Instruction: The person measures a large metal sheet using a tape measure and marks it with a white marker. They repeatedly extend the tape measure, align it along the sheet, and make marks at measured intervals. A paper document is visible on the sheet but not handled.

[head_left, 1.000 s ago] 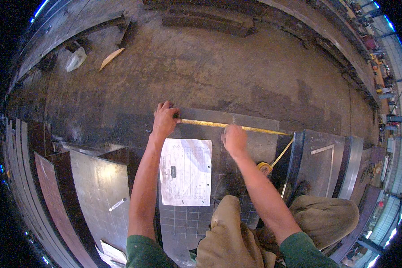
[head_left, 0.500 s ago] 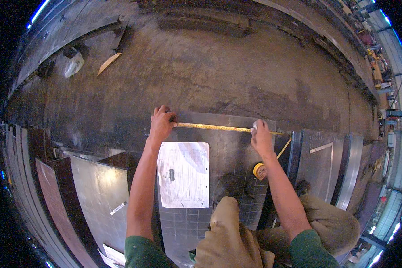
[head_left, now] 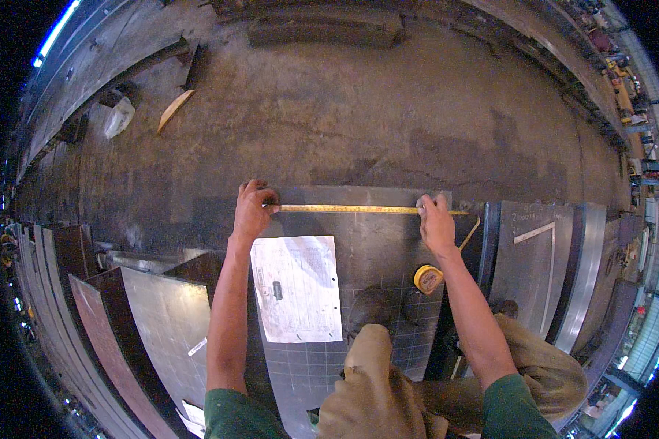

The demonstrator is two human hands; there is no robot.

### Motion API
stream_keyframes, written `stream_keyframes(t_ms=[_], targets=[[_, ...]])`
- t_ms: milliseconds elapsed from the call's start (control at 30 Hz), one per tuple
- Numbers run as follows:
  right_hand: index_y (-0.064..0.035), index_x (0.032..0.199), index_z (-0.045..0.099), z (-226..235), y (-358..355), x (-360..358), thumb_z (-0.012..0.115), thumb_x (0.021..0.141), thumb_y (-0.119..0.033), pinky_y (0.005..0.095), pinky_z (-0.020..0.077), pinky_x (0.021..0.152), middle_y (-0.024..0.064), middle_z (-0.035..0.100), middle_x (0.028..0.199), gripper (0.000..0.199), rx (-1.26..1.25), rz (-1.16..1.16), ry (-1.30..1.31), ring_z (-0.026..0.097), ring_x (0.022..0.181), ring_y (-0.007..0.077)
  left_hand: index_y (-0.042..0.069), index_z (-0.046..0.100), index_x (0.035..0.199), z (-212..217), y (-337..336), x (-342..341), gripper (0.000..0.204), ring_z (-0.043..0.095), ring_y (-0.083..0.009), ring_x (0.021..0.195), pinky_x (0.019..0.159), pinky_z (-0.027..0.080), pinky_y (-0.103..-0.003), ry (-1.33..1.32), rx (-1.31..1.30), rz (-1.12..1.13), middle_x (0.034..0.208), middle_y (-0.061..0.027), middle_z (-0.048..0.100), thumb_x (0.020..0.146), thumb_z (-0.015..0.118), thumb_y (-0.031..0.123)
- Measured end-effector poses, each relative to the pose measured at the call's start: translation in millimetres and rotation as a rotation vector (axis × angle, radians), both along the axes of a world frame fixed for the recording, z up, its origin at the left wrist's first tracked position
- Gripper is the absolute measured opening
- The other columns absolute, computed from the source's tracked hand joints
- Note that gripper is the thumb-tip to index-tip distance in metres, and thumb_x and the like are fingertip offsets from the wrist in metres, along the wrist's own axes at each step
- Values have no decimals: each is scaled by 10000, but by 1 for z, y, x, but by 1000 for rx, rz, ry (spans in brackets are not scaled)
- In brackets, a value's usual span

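A yellow tape measure blade is stretched across the far end of a grey steel plate marked with a grid of pale lines. My left hand pinches the blade's left end at the plate's left edge. With closed fingers, my right hand holds the blade near the plate's right edge; whether anything else is in those fingers, I cannot tell. Beyond it the blade folds back toward the yellow tape measure case, which lies on the plate near my right wrist. A printed sheet rests on the plate beside my left forearm, with a small dark object on it.
Upright steel plates and a channel-like piece stand at the left, with a white marker on one. At the right another plate bears a metal square. A wood piece and a crumpled plastic bag lie on the far floor.
The view has shifted slightly. My left hand sits a little further left and my right a little further right, with the blade still stretched between them. The tape case appears turned slightly.
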State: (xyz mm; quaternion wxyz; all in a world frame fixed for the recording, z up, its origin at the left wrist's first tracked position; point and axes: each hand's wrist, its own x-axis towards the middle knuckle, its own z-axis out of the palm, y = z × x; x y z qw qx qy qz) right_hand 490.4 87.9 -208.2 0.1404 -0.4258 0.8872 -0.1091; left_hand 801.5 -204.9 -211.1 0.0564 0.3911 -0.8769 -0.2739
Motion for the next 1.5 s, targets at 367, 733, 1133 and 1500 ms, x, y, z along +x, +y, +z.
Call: stream_keyframes(t_ms=[367, 733, 1133, 1500], targets=[[-87, 1035, 567, 0, 24, -23, 610, 920, -105, 466, 467, 758, 181, 506, 989, 125, -101, 44, -6, 569, 894, 411, 111, 734, 886, -10, -5, 7, 243, 507, -376, 1176, 966, 453, -469, -28, -48, -23, 1198, -117, 607, 663, 825, 140], [-92, 989, 590, 5, 36, -35, 603, 930, -128, 449, 453, 793, 164, 499, 944, 70, -111, 26, 67, 548, 896, 384, 121, 722, 902, -17, -5, 9, 220, 475, -371, 1216, 968, 438, -503, -80, -16, -14, 1253, -110, 573, 703, 809, 158], [-84, 1154, 595, -18, 49, -51, 628, 869, -84, 463, 502, 790, 200, 501, 1087, 287, -93, 103, 105, 559, 962, 421, 135, 723, 909, -1, 1, 5, 229, 429, -384, 1274, 1000, 408, -530, -73, 21, 4, 1312, -117, 546, 710, 819, 195], [-123, 1142, 600, -6, 40, -43, 611, 911, -124, 486, 502, 772, 194, 500, 1076, 232, -26, 60, 60, 570, 933, 424, 149, 740, 911, -8, 2, 3, 260, 438, -374, 1262, 997, 410, -530, -89, -7, 15, 1292, -96, 561, 682, 837, 226]])
